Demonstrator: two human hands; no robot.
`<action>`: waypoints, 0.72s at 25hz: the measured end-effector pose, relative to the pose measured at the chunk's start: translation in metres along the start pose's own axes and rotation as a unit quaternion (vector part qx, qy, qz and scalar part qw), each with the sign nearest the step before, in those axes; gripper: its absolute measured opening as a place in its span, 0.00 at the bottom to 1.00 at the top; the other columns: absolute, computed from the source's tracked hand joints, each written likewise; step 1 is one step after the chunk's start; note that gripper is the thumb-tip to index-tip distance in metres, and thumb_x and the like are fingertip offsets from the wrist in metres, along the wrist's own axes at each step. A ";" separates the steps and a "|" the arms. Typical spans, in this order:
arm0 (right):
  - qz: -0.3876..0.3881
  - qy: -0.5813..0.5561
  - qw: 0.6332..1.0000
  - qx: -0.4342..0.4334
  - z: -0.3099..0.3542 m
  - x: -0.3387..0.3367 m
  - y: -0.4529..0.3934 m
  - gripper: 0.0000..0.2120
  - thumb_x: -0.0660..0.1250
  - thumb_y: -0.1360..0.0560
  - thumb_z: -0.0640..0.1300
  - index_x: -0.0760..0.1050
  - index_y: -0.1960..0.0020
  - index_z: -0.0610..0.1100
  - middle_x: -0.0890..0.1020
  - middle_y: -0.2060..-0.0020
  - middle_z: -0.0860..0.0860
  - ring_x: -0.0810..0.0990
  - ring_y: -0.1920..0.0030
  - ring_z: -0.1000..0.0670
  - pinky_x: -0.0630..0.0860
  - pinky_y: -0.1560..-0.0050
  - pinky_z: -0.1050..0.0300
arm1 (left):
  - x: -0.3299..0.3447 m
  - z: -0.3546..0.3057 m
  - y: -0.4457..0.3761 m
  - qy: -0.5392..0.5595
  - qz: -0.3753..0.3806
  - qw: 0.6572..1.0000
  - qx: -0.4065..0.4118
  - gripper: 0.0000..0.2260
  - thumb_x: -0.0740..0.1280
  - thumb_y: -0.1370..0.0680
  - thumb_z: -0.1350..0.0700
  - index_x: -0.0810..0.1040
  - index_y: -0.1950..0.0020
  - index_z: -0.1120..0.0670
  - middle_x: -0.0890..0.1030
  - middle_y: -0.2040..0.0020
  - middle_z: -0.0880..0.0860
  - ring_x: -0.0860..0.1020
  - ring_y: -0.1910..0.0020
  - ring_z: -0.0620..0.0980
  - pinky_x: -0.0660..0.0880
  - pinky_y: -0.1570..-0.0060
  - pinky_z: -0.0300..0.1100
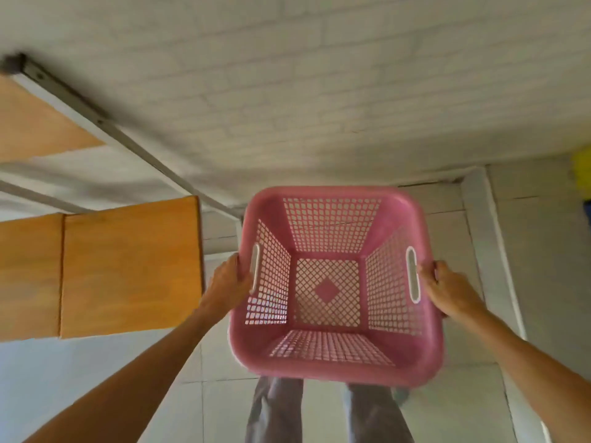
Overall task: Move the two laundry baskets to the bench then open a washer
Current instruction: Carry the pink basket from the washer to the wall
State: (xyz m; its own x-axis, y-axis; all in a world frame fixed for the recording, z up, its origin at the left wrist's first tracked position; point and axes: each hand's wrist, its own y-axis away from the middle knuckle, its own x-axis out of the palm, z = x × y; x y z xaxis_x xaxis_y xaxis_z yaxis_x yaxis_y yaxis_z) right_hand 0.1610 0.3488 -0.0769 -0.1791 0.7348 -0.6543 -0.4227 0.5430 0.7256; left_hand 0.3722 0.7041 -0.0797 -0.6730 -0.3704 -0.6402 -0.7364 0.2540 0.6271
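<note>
An empty pink laundry basket [332, 366] with lattice walls hangs in front of me above the tiled floor. My left hand [228, 282] grips its left rim beside a white-edged handle slot. My right hand [447, 289] grips the right rim at the other slot. A wooden bench [128, 266] lies to the left of the basket, its end close to my left hand. No second basket and no washer are in view.
A white brick wall [319, 91] stands ahead. Another wooden board [32, 123] with a grey metal frame [105, 123] sits at the upper left. A yellow and blue thing [583, 174] shows at the right edge. My legs are below the basket.
</note>
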 end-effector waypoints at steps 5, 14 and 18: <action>0.053 0.006 0.998 0.014 0.091 0.028 -0.042 0.16 0.61 0.18 0.51 0.67 0.37 0.41 0.82 0.54 0.40 0.85 0.62 0.41 0.85 0.66 0.45 | -0.044 0.056 -0.050 0.051 0.021 0.998 -0.040 0.14 0.63 0.19 0.59 0.70 0.34 0.59 0.82 0.51 0.55 0.84 0.60 0.54 0.83 0.66 0.46; 0.065 0.066 0.994 0.052 0.142 0.033 -0.098 0.18 0.67 0.24 0.37 0.70 0.35 0.38 0.82 0.47 0.39 0.85 0.57 0.40 0.85 0.62 0.50 | -0.044 0.084 -0.094 0.062 0.030 0.998 0.004 0.15 0.64 0.20 0.66 0.68 0.34 0.65 0.81 0.50 0.56 0.81 0.59 0.52 0.82 0.67 0.37; 0.041 0.042 0.997 0.057 0.143 0.054 -0.109 0.14 0.67 0.23 0.38 0.73 0.38 0.37 0.83 0.47 0.38 0.86 0.56 0.39 0.85 0.55 0.45 | -0.045 0.092 -0.108 0.053 0.027 0.998 -0.002 0.18 0.65 0.22 0.68 0.67 0.33 0.64 0.81 0.50 0.56 0.80 0.64 0.49 0.79 0.70 0.33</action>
State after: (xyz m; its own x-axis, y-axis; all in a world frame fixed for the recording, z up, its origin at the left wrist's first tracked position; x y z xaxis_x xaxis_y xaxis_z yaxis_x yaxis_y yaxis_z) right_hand 0.3245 0.3875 -0.1605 -0.2848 0.7445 -0.6038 -0.3009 0.5287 0.7937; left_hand 0.4752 0.7753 -0.1594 -0.7007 -0.4487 -0.5547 -0.6985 0.2728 0.6616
